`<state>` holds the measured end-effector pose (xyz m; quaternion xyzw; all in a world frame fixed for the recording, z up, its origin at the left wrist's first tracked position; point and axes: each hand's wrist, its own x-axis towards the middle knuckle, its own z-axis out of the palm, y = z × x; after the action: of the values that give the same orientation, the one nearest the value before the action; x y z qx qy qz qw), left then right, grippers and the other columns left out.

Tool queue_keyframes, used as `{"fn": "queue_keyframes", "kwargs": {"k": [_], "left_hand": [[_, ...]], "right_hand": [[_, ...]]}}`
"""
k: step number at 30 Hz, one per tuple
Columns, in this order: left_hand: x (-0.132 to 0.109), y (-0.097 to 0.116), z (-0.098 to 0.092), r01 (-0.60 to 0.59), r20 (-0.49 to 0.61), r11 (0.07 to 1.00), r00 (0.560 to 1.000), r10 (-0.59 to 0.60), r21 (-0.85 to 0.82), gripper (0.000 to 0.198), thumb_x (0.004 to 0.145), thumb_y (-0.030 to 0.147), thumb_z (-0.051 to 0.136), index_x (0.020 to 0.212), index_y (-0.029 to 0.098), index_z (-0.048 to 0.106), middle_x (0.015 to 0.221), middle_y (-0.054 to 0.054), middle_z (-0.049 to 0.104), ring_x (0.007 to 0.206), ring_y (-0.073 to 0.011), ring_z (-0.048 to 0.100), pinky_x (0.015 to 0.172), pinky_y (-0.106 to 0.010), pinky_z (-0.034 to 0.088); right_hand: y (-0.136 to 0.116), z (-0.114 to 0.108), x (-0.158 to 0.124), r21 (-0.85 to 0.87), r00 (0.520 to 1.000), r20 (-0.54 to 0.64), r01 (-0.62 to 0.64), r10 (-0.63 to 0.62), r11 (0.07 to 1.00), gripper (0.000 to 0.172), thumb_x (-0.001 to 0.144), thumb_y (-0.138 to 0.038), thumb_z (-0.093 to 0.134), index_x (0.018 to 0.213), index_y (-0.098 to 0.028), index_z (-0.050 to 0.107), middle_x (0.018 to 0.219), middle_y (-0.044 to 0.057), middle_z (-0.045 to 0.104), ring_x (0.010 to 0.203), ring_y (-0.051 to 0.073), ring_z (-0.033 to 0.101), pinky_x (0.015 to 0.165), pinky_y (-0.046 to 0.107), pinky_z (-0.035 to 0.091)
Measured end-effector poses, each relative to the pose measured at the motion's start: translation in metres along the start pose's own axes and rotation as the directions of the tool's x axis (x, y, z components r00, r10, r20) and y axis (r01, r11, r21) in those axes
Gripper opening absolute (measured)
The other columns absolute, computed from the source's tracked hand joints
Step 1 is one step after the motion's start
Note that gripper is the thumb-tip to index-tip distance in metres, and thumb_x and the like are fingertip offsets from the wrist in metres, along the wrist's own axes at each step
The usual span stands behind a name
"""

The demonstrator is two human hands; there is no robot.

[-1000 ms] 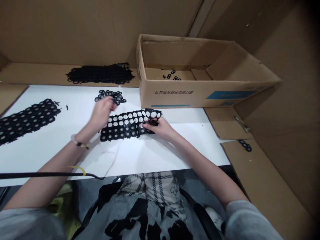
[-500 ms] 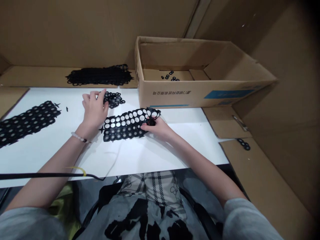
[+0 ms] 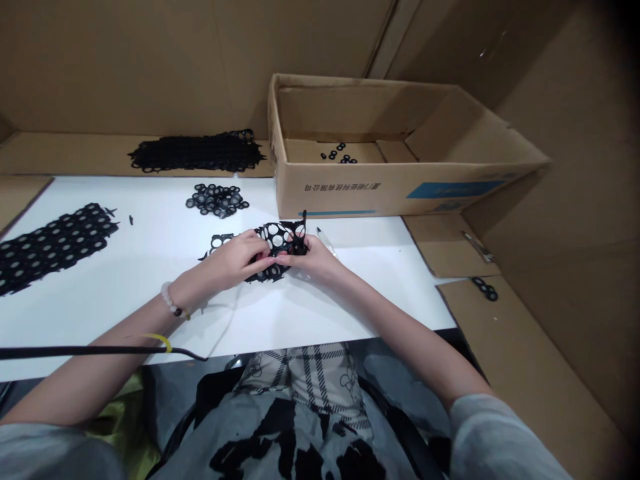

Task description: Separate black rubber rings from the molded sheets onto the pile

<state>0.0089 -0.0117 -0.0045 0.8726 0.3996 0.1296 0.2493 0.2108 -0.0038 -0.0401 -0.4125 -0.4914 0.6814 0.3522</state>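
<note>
**Left hand (image 3: 227,260) and right hand (image 3: 313,257) grip a perforated black sheet (image 3: 273,235) on a white table (image 3: 150,320)**

A person sits at the near edge of the table, with both forearms reaching in from the near side and meeting at the middle. The perforated black sheet lies bunched up between the two hands, just left of centre, with its round holes showing the white surface through it. The left hand is curled over the sheet's near part, fingers closed on it. The right hand pinches the sheet's right end between thumb and fingers, where a narrow black strip stands up above the fingertips. A beaded bracelet (image 3: 173,300) circles the left wrist.

Just far of the hands sits a loose cluster of small black rings (image 3: 217,200). To the left, a long black perforated strip (image 3: 55,247) lies on the table, and a dark tangled stack of black mesh (image 3: 195,152) rests on cardboard along the far edge. To the far right stands an open cardboard box (image 3: 400,193), with a few black rings (image 3: 340,155) inside. More linked rings (image 3: 484,289) lie on the cardboard at the right. A black cable (image 3: 100,350) with a yellow tie crosses the near left of the table.
</note>
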Motion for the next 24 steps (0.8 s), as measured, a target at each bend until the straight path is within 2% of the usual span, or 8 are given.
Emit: {"fn": "queue_keyframes", "kwargs": {"k": [5, 9, 11, 13, 15, 16, 20, 24], "left_hand": [[0.002, 0.003, 0.007, -0.002, -0.016, 0.997, 1.0, 0.003, 0.075, 0.021, 0.089, 0.023, 0.04, 0.07, 0.02, 0.051, 0.073, -0.006, 0.06, 0.082, -0.0224, 0.052, 0.071, -0.034, 0.042], [0.003, -0.011, -0.001, 0.062, -0.131, 0.997, 0.989, -0.067, -0.04, 0.02, 0.081, 0.021, 0.043, 0.061, 0.02, 0.046, 0.064, -0.002, 0.055, 0.074, -0.0198, 0.053, 0.066, -0.032, 0.041], [0.002, -0.027, -0.014, 0.132, -0.258, 0.985, 0.953, -0.156, -0.11, 0.019, 0.078, 0.022, 0.044, 0.059, 0.021, 0.046, 0.061, 0.0, 0.052, 0.067, -0.0179, 0.051, 0.063, -0.031, 0.039], [0.0, -0.045, -0.03, 0.236, -0.435, 0.957, 0.854, -0.286, -0.167, 0.017, 0.078, 0.021, 0.044, 0.061, 0.021, 0.047, 0.058, 0.001, 0.049, 0.061, -0.0166, 0.047, 0.059, -0.031, 0.036], [-0.003, -0.063, -0.041, 0.323, -0.566, 0.935, 0.747, -0.348, -0.15, 0.021, 0.082, 0.025, 0.045, 0.061, 0.022, 0.046, 0.056, 0.001, 0.044, 0.06, -0.0164, 0.044, 0.059, -0.032, 0.033], [-0.005, -0.071, -0.044, 0.358, -0.59, 0.93, 0.734, -0.335, -0.082, 0.023, 0.084, 0.025, 0.044, 0.061, 0.022, 0.045, 0.057, 0.0, 0.045, 0.062, -0.017, 0.044, 0.062, -0.033, 0.034], [-0.009, -0.093, -0.038, 0.467, -0.539, 0.872, 0.777, -0.325, 0.149, 0.028, 0.09, 0.029, 0.043, 0.062, 0.023, 0.041, 0.061, -0.005, 0.049, 0.077, -0.0247, 0.048, 0.073, -0.04, 0.037], [-0.009, -0.091, -0.034, 0.563, -0.559, 0.806, 0.734, -0.385, 0.183, 0.027, 0.089, 0.034, 0.049, 0.067, 0.023, 0.041, 0.064, -0.007, 0.049, 0.087, -0.029, 0.049, 0.074, -0.041, 0.039]], "right_hand": [[0.002, 0.003, 0.002, -0.016, 0.999, -0.045, -0.028, 0.027, 0.999, 0.047, 0.044, -0.027, 0.089, 0.076, -0.018, 0.057, 0.075, -0.002, 0.065, 0.073, 0.014, 0.06, 0.08, 0.032, 0.051], [0.0, 0.0, 0.003, -0.045, 0.992, -0.125, -0.04, 0.035, 0.998, 0.046, 0.048, -0.029, 0.086, 0.08, -0.02, 0.054, 0.076, -0.002, 0.064, 0.074, 0.015, 0.06, 0.079, 0.034, 0.05], [-0.003, -0.003, 0.002, -0.054, 0.984, -0.176, -0.05, 0.04, 0.997, 0.045, 0.05, -0.029, 0.084, 0.081, -0.021, 0.052, 0.075, -0.002, 0.062, 0.074, 0.015, 0.06, 0.08, 0.034, 0.05], [-0.006, -0.006, 0.002, -0.058, 0.977, -0.208, -0.049, 0.036, 0.997, 0.045, 0.05, -0.028, 0.083, 0.08, -0.021, 0.051, 0.075, -0.002, 0.061, 0.074, 0.015, 0.059, 0.081, 0.034, 0.049], [-0.008, -0.007, 0.001, -0.052, 0.975, -0.218, -0.044, 0.031, 0.998, 0.045, 0.05, -0.029, 0.083, 0.079, -0.021, 0.05, 0.075, -0.002, 0.06, 0.075, 0.015, 0.059, 0.082, 0.034, 0.049], [-0.009, -0.007, 0.0, -0.046, 0.976, -0.216, -0.044, 0.033, 0.998, 0.045, 0.05, -0.029, 0.083, 0.079, -0.021, 0.049, 0.076, -0.002, 0.061, 0.076, 0.016, 0.059, 0.083, 0.035, 0.049], [-0.009, -0.004, 0.0, -0.008, 0.98, -0.192, -0.046, 0.044, 0.999, 0.046, 0.052, -0.028, 0.083, 0.081, -0.021, 0.049, 0.076, -0.002, 0.06, 0.078, 0.016, 0.06, 0.085, 0.035, 0.049], [-0.008, -0.003, 0.001, 0.059, 0.982, -0.178, -0.06, 0.069, 0.996, 0.043, 0.054, -0.026, 0.081, 0.082, -0.022, 0.048, 0.076, -0.004, 0.055, 0.079, 0.015, 0.058, 0.077, 0.03, 0.048]]}}
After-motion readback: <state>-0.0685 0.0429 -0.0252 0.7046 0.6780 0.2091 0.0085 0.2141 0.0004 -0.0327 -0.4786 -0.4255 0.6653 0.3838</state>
